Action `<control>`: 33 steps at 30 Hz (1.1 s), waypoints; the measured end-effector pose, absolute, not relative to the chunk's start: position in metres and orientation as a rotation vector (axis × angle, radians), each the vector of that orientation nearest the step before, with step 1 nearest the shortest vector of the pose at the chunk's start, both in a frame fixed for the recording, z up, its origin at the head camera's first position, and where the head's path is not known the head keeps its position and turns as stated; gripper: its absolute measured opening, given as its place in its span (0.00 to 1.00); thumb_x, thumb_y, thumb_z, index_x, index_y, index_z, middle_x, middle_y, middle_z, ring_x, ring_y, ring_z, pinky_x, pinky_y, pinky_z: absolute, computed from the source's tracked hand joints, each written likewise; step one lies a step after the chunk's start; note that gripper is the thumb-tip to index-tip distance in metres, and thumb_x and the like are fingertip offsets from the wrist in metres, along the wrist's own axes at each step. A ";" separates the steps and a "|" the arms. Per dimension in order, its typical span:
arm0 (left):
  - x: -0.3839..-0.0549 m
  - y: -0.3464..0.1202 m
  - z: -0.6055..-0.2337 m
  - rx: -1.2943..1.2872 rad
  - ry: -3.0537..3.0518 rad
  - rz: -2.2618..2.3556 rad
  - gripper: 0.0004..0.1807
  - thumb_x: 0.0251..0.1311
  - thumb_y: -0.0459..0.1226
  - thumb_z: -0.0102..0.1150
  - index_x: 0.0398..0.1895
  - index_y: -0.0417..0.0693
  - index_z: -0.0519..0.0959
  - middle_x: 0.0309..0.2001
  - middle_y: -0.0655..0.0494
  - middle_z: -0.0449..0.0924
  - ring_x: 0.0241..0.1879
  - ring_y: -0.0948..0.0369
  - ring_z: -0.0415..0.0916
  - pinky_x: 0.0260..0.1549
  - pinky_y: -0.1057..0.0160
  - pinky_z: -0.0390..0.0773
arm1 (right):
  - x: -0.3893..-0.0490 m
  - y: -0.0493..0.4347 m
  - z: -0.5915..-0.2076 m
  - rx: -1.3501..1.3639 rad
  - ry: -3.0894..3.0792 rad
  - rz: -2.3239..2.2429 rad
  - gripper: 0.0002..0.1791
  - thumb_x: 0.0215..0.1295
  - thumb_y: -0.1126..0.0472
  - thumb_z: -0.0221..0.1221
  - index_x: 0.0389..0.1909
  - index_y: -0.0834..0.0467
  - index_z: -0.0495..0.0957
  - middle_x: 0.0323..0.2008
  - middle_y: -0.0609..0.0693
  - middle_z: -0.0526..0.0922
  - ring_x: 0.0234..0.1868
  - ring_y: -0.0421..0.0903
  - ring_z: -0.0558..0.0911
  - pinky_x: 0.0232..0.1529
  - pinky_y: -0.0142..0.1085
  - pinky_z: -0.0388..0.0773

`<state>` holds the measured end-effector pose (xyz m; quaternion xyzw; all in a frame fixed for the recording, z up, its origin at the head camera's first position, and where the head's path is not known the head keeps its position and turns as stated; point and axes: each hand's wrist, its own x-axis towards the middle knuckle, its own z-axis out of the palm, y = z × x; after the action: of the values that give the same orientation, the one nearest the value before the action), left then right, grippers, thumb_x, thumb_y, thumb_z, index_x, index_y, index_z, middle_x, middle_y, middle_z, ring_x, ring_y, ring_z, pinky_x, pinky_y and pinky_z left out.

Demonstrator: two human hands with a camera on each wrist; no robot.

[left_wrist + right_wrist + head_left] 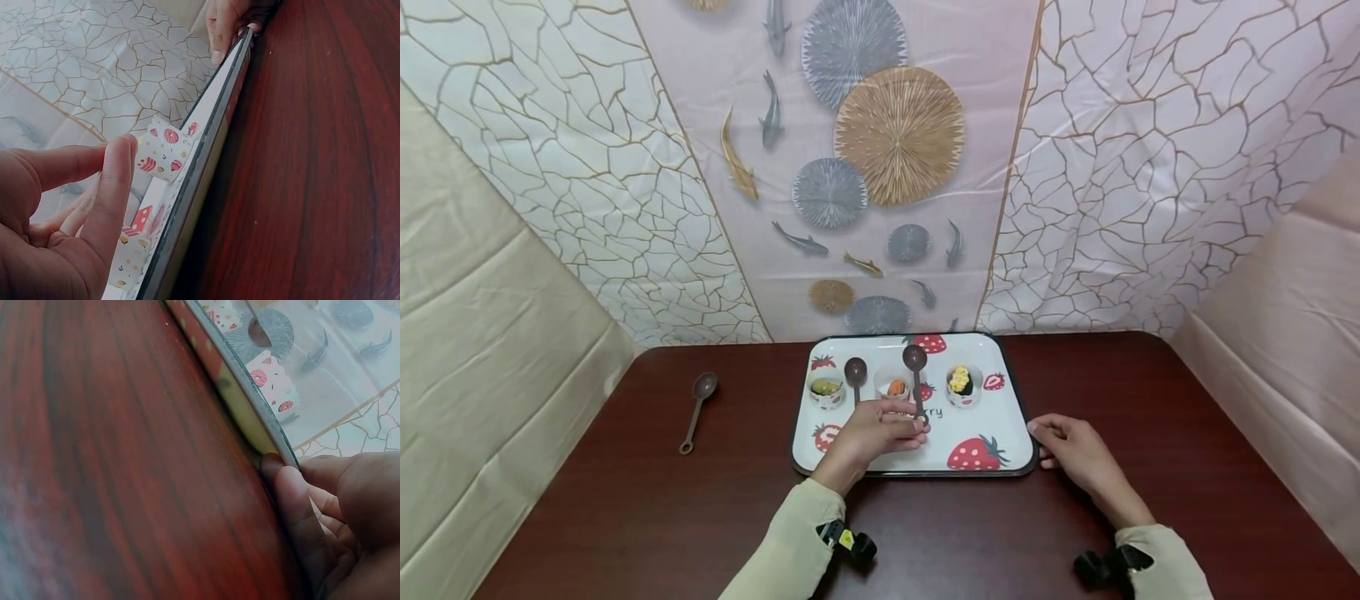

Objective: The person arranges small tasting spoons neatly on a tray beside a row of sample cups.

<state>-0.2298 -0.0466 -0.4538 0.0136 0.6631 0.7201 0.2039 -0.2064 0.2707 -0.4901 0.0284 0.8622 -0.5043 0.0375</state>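
The left hand (880, 429) brings thumb and fingertips together at the handle end of a dark spoon (917, 385), apparently pinching it; in the left wrist view the fingers hide the handle, so the exact grip is hard to make out. The right hand (1075, 450) has its thumb and curled fingers closed on the right edge of a white strawberry tray (1000, 421), near the front corner.

The spoon at the left hand is above the tray, between the middle cup (892, 387) and the right cup (964, 387), bowl pointing away from the person, long axis running almost straight back. A second spoon (855, 372) points the same way between the left cup (827, 392) and the middle one, its handle end covered by the left hand. The middle cup is partly hidden too; its filling looks orange. A third spoon (700, 404) lies left of the tray, bowl away, slanting slightly right.

The table (587, 500) is reddish-brown wood grain, its near edge cut off. Patterned cloth (898, 133) hangs behind, cream cloth (482, 350) at the sides.
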 end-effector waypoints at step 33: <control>-0.231 -0.038 -0.470 0.028 1.845 1.962 0.16 0.68 0.23 0.62 0.57 0.25 0.78 0.45 0.34 0.89 0.35 0.61 0.89 0.43 0.63 0.90 | -0.208 0.269 -0.490 0.119 2.619 -1.543 0.19 0.83 0.60 0.53 0.59 0.74 0.77 0.36 0.53 0.83 0.34 0.42 0.82 0.31 0.34 0.87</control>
<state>-0.2306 -0.0381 -0.4697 0.0101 0.6679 0.7102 0.2221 -0.2075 0.2694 -0.4903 0.0392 0.8598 -0.5066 0.0500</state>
